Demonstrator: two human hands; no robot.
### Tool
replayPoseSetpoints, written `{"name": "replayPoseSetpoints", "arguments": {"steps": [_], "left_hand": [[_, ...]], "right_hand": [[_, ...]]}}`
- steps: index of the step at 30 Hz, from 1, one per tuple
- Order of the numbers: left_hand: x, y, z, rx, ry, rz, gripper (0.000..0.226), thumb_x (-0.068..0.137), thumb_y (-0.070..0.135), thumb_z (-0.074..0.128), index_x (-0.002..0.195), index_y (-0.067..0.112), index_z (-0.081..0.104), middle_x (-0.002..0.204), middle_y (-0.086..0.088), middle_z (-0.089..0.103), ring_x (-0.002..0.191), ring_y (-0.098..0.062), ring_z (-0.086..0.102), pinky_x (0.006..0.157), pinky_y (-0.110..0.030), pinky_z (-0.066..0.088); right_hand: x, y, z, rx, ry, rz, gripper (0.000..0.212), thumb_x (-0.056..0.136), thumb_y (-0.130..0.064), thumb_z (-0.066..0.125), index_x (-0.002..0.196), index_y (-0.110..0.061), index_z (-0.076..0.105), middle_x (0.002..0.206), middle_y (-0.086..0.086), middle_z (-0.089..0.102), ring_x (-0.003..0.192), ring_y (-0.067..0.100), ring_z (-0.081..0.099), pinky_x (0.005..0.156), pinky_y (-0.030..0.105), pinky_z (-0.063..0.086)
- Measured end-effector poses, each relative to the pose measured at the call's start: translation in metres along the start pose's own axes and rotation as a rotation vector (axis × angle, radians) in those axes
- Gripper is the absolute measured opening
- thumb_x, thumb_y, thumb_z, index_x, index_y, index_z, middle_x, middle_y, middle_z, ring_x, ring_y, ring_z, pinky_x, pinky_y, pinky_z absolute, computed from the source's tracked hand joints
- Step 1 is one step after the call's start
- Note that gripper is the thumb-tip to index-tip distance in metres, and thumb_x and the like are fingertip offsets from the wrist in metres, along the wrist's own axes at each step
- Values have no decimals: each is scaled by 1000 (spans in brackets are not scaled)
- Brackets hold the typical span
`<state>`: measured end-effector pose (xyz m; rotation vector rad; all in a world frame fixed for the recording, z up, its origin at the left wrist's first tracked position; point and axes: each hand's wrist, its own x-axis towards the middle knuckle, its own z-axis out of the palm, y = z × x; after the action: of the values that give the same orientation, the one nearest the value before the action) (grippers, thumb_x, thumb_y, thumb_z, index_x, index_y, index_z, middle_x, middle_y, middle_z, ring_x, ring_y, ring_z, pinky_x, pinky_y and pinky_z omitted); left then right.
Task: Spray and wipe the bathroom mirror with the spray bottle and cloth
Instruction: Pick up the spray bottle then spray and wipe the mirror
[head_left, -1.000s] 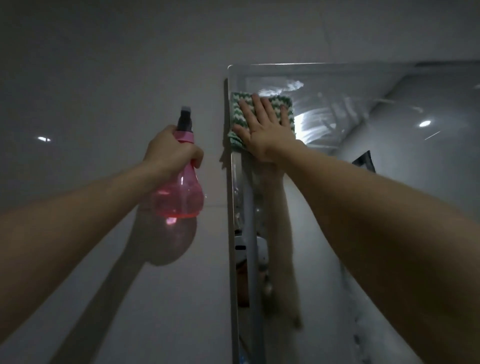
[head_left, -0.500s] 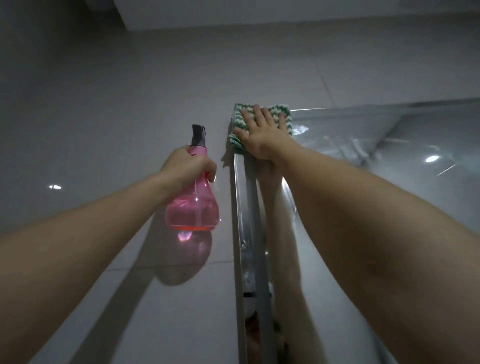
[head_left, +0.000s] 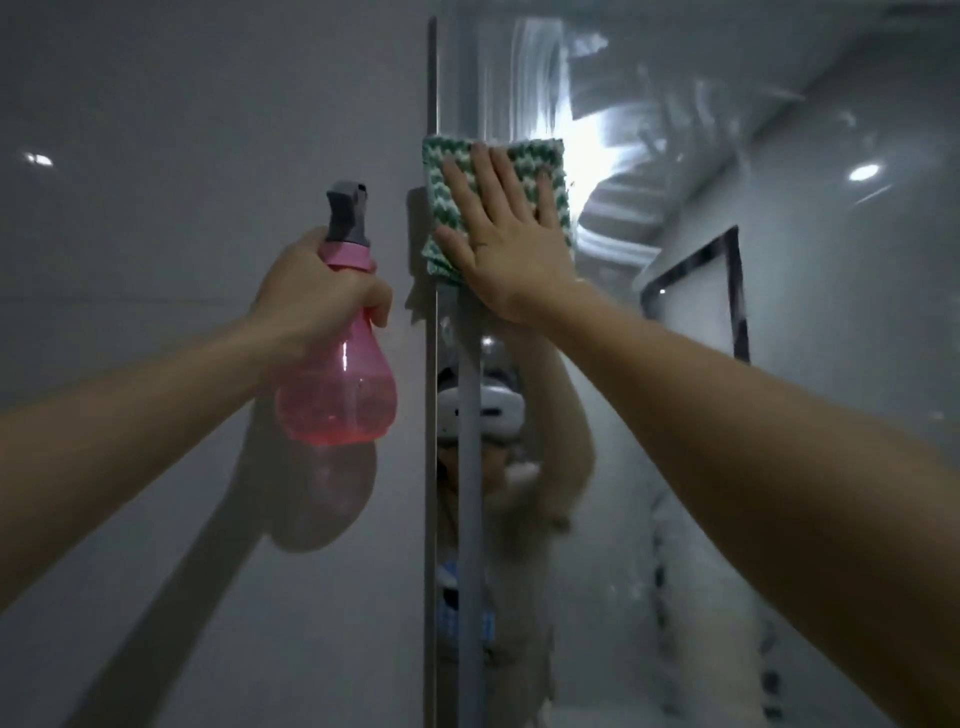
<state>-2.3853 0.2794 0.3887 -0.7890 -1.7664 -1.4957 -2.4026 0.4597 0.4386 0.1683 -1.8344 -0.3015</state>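
Head view, cloth: the green-and-white cloth (head_left: 540, 156) lies flat on the mirror (head_left: 675, 467) at its left edge, spread wide, likely to cover more glass per stroke.
Right hand: the right hand (head_left: 506, 234) presses the cloth with straight, splayed fingers; the flat palm suits even pressure.
Left hand: the left hand (head_left: 317, 291) has its grip curled round the neck of the pink spray bottle (head_left: 337, 395), held upright beside the mirror frame in front of the wall (head_left: 156, 156), probably parked clear of the wiping.
Streaks: wet smears show above and right of the cloth.
Hidden: mirror top and bottom are cut off; the trigger finger cannot be made out; the dim reflection is blurred.
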Motion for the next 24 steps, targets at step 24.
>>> {"name": "replayPoseSetpoints", "arguments": {"steps": [24], "left_hand": [[-103, -55, 34, 140, 139, -14, 48, 65, -9, 67, 99, 21, 52, 81, 6, 55, 73, -15, 52, 62, -22, 40]], "right_hand": [[-224, -36, 63, 28, 25, -23, 58, 98, -54, 24, 149, -27, 27, 157, 3, 20, 144, 18, 17, 114, 48, 14]]}}
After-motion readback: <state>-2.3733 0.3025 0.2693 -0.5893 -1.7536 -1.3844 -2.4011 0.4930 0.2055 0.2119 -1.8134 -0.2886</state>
